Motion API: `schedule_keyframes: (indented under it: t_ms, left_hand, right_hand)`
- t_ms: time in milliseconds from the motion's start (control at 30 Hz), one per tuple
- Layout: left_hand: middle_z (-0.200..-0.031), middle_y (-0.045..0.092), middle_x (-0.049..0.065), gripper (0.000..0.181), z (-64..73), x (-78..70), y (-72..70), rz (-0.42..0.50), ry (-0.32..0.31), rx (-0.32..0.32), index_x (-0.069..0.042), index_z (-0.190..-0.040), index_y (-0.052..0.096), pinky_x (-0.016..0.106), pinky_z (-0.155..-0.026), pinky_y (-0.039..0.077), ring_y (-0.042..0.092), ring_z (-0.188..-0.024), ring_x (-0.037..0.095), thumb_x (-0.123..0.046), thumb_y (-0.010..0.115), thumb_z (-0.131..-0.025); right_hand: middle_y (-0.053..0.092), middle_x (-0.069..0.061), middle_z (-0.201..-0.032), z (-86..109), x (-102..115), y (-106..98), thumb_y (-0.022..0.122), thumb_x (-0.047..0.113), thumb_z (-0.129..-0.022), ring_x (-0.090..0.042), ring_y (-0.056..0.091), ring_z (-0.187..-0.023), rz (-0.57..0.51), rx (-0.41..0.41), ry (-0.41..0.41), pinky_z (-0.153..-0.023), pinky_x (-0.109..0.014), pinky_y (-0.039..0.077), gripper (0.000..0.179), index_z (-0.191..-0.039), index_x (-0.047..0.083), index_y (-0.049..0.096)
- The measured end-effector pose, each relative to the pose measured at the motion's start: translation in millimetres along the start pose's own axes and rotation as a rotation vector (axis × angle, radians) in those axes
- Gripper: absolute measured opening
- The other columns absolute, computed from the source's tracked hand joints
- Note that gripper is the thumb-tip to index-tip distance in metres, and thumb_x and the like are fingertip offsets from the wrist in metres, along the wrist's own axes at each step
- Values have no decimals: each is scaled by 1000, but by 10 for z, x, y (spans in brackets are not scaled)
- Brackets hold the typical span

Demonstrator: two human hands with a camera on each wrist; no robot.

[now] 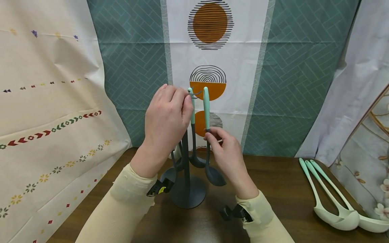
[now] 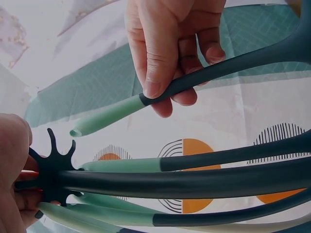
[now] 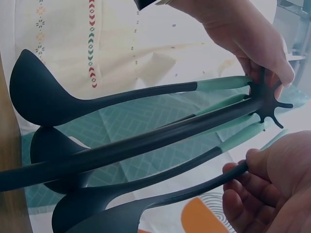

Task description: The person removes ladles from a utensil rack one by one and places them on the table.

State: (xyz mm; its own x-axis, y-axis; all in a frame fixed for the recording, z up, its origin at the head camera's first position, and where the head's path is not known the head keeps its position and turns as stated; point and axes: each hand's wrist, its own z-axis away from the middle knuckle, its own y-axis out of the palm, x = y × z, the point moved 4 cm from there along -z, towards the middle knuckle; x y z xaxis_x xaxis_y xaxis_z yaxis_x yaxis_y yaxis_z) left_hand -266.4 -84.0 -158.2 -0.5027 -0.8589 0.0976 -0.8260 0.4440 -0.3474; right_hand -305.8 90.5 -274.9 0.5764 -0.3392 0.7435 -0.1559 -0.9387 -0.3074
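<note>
A dark utensil stand (image 1: 186, 168) with a round base and a pole rises from the table. My left hand (image 1: 167, 114) holds it at the top, by the ring of curved hooks (image 2: 54, 174). My right hand (image 1: 227, 152) pinches a ladle (image 1: 206, 108) with a mint handle and dark bowl, just below the handle. This ladle hangs bowl down; in the left wrist view its handle tip is apart from the nearby hook. Other dark ladles with mint handles hang on the stand, among them one ladle (image 3: 53, 97) below my left hand.
Several pale green ladles (image 1: 334, 209) lie together on the right of the brown table (image 1: 273, 192). A patterned cloth (image 1: 130, 67) hangs behind the stand, with a cream cloth (image 1: 54, 91) on the left and a floral one on the right.
</note>
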Motion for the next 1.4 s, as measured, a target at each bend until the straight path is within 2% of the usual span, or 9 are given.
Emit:
schedule_keyframes:
  t_ms: [533, 800, 967, 1200, 1400]
  left_hand:
    - [-104, 71, 18, 34, 2, -4, -9, 5, 1, 1, 2, -109, 74, 46, -126, 41, 67, -105, 37, -21, 51, -115]
    - [-105, 70, 18, 34, 8, -5, -1, 8, -8, 0, 2, -108, 74, 46, -126, 41, 67, -105, 37, -21, 50, -115]
    - [-105, 70, 18, 33, 22, 4, -4, 15, -11, -3, 2, -107, 73, 46, -126, 41, 67, -105, 37, -20, 50, -115]
    - [-106, 71, 18, 33, 27, 12, -1, 11, -18, 3, 2, -109, 74, 45, -126, 41, 67, -106, 36, -21, 50, -115]
    - [-106, 70, 18, 33, 21, 14, -5, 16, -15, -3, 2, -109, 74, 45, -126, 41, 67, -106, 37, -20, 50, -114]
  right_hand:
    - [78, 6, -102, 49, -34, -110, 74, 28, -108, -16, 66, -92, 57, -23, 15, -76, -40, 58, 20, -124, 16, 81]
    - [78, 1, -103, 94, -81, -207, 74, 30, -108, -15, 66, -93, 98, -28, 21, -79, -41, 57, 18, -122, 19, 80]
    - [78, 3, -102, 120, -121, -246, 75, 28, -108, -16, 66, -93, 117, -27, 30, -79, -41, 58, 19, -122, 16, 80]
    - [77, 4, -102, 143, -169, -297, 75, 29, -108, -15, 67, -93, 129, -29, 32, -80, -42, 59, 19, -122, 19, 80]
    - [77, 4, -101, 172, -224, -348, 74, 27, -108, -16, 68, -92, 184, -18, 29, -80, -42, 59, 16, -120, 18, 80]
